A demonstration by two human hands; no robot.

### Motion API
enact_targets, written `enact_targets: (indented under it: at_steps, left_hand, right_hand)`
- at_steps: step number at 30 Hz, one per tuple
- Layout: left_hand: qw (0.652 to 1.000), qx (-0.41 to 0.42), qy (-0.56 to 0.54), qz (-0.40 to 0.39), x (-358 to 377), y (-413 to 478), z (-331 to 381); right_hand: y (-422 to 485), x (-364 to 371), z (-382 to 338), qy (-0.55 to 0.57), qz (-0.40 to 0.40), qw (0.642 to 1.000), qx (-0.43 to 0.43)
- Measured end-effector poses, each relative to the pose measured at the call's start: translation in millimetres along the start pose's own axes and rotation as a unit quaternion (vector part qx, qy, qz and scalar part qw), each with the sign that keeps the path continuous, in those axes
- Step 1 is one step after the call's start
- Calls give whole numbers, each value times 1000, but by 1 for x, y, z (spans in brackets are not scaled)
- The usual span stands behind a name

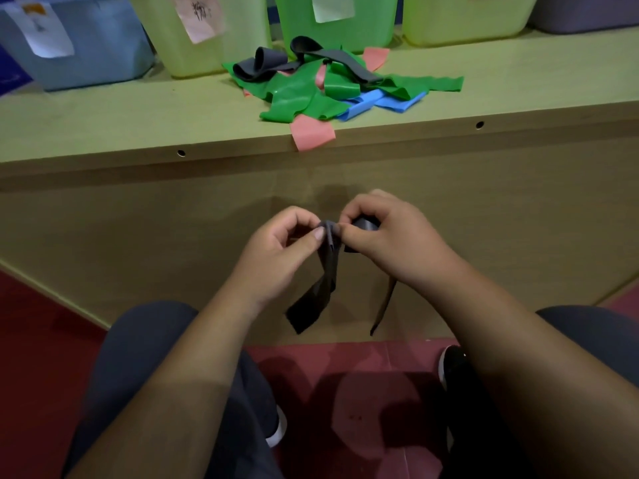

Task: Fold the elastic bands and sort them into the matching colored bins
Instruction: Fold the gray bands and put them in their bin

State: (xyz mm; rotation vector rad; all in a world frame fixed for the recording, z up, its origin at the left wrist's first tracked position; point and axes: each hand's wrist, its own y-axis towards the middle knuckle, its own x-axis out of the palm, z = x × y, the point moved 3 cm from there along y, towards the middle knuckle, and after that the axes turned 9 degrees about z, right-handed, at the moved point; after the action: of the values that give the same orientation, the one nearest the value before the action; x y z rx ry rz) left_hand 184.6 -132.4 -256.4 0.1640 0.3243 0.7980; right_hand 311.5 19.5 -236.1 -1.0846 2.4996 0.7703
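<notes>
**Grey band pinched at mid-fold, in front of the bench**

Both hands work at the centre of the frame, below the bench edge. The left hand (287, 236) pinches the top of a dark grey elastic band (328, 271) between thumb and fingertips. The right hand (377, 233) pinches the same spot from the other side, with a loop of the band curled under its fingers. Holding it at one point appears to pin the layers together so the fold keeps. Two tails hang free below the hands, which suggests the fold is only partly made.

The unsorted pile of bands (311, 95) lies in the upper middle of the frame on the wooden bench top (103, 126): green, blue, pink and more dark grey. One pink band (311, 134) droops over the front edge.

Behind the pile, along the top of the frame, stand the bins. They run from a blue bin (86, 46) at upper left, past a yellow-green bin (214, 36) and a green bin (335, 25), to a greyish bin (587, 12) at upper right. The greyish one looks the likely match.
</notes>
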Motion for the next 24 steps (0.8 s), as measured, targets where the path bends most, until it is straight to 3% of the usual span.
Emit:
enact_targets:
  at_steps: [5,10,15,20,24]
  left_hand:
    - [999,18,-17,-26,-12,5,0]
    - [999,25,-6,-45,-15,6,-2]
    - [987,25,116,-105,-23,5,-9]
    - [944,9,267,-194,-24,3,-18]
    - [916,-33,321,-237,-25,4,-25]
  right_hand:
    - [1,-2,2,105,-67,992,35]
    - [-2,-3,1,135,-121,978,103]
    - [-2,-8,8,18,-157,983,91]
    - [-5,0,14,-139,-190,971,43]
    - [-7,2,20,-164,-255,949,81]
